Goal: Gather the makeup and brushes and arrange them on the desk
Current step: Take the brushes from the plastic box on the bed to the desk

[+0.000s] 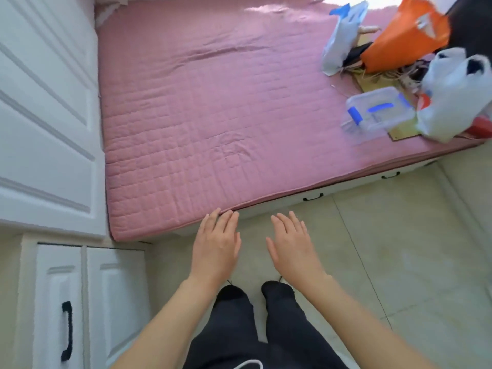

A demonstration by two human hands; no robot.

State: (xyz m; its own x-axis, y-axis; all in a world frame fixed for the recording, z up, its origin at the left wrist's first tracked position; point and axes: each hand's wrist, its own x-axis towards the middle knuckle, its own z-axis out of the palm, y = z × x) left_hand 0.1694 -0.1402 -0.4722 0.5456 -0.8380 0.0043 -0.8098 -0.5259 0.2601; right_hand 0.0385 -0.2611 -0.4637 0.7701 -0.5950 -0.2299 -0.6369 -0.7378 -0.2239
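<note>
— At the near edge of the pink mattress [213,115], what are the hands doing?
— Both hover empty: left hand [215,246] and right hand [292,249] lie flat, fingers straight and loosely spread.
— And the makeup and brushes?
— None plainly visible. Possibly inside the clear box [378,113] with blue clips, far right beside the orange bag [407,38] and white bag [452,97], but that corner is blurred.
— So which step?
— Searching, I judge, with nothing gathered yet. The next move calls for stepping right to that pile and checking the box. The desk is out of view.
</note>
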